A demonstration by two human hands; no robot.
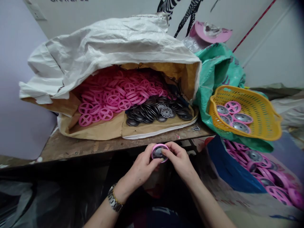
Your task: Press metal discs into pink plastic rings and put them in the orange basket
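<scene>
Head view: wheel [156, 152], in front of sack [114, 41]
Left hand [141, 163], right hand [180, 160]: clamped on it
Wheel: likely mid-press, calls for even pressure

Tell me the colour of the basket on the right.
The basket is yellow-orange; it shows best in the head view.

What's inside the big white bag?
The white bag holds pink wheels, with dark discs at the front right. Whatever lies under them is covered, and the bag's top hides the back.
</scene>
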